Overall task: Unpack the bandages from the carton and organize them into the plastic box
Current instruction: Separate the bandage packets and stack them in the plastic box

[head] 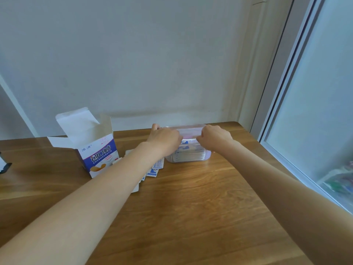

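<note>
- Bandages: flat white wrappers with blue print, stacked on edge in a tight row inside the plastic box; more of them lie loose on the table, partly hidden under the left forearm.
- Plastic box: clear, rounded corners, on the wooden table near the wall; its walls show the packed row filling much of the lower part.
- Carton: white and blue-purple, printed "CHUANGKOUTIE", standing upright left of the box and well apart from it, top flaps open and raised. What is inside it cannot be seen.
- Left hand: over the left side of the box, fingers curled down into the opening; fingertips hidden, so whether they pinch a bandage I cannot tell.
- Right hand: over the right side of the box, fingers curled tight with thumb and forefinger closed together at the rim; what they pinch, if anything, is too blurred to tell.
- Window frame runs along the table's right side.
</note>
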Motion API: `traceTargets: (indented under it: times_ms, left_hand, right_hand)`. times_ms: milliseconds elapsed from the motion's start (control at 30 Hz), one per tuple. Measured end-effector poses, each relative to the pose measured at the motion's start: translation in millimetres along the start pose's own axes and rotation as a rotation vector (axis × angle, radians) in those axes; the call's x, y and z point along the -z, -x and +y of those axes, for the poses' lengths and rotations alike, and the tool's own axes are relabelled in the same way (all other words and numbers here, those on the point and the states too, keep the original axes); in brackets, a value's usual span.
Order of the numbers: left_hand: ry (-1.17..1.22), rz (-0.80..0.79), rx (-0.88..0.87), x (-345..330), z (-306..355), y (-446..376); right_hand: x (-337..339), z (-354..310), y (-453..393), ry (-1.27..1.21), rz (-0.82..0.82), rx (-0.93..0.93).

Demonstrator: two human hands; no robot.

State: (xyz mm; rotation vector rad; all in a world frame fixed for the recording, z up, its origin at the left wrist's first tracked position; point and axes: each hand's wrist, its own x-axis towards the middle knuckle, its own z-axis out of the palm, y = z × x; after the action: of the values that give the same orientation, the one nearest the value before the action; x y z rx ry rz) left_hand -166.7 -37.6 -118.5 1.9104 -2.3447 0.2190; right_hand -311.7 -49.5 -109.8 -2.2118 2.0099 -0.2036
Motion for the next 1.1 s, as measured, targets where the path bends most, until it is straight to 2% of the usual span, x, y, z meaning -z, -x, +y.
traceTargets:
  times_ms: [133,233,333,400,433,500,600,633,700,767,867,1000,1100]
  left_hand:
    - [0.031,-0.028,0.003,-0.5,0.9,-1.4]
    - [0.034,0.004,-0.006,3.6,-2.5,1.3]
    - [0.085,0.192,-0.021,16.3,-13.1,8.5]
    - [0.112,0.325,-0.027,20.8,-24.4,19.4]
    - [0.127,0.356,-0.023,20.8,-30.8,26.6]
    - [0.165,0.298,-0.001,16.5,-45.7,42.0]
    - [0.218,-0.055,0.03,0.8,-67.8,63.9]
    - [0.219,-0.167,0.025,-4.4,-74.9,70.8]
    - [0.233,-0.278,0.015,-12.2,-86.6,83.5]
    - [0.235,-0.312,0.031,-15.4,-93.7,93.9]
    - [0.228,-0.323,0.035,-16.7,-99.0,101.8]
    - [0.397,-0.257,0.073,-13.9,-94.8,103.6]
    - [0.374,-0.236,0.086,-13.6,-91.2,101.7]
  right_hand:
    - [-0.4,-0.7,1.8,-0.032,-0.013,0.0]
    - [6.2,-2.5,10.4,0.039,0.023,0.007]
    - [19.3,-9.6,24.0,0.16,0.215,0.074]
    - [23.4,-17.4,32.5,0.1,0.344,0.167]
    - [23.0,-22.6,37.4,0.03,0.355,0.219]
    - [13.3,-38.5,49.8,-0.083,0.275,0.358]
    - [-20.3,-63.4,63.6,-0.063,0.024,0.56]
    - [-32.8,-70.0,64.6,-0.017,-0.066,0.574]
    - [-53.1,-79.0,62.7,0.076,-0.195,0.526]
    - [-63.5,-82.2,60.6,0.139,-0.23,0.473]
    - [-62.6,-81.2,60.3,0.169,-0.212,0.503]
    - [-46.9,-70.1,62.4,0.096,-0.246,0.555]
    - [-38.8,-59.7,65.3,0.095,-0.249,0.557]
